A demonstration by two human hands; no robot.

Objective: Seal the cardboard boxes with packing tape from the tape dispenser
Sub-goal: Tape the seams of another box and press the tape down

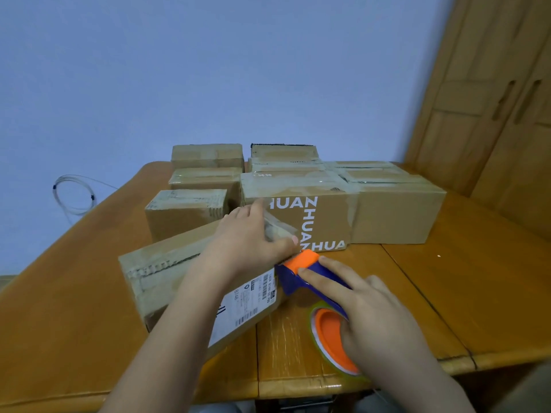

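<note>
A long cardboard box with a white shipping label lies tilted on the near part of the table. My left hand presses on its right end, fingers spread over clear tape there. My right hand grips the blue and orange tape dispenser, whose orange head touches the box's right end. The tape roll with its orange hub sits under my palm, partly hidden.
Several taped cardboard boxes stand behind, among them a large one printed HUAN and a plain one at the right. The wooden table has bare room at right. A wooden door stands at the right; a coiled cable hangs left.
</note>
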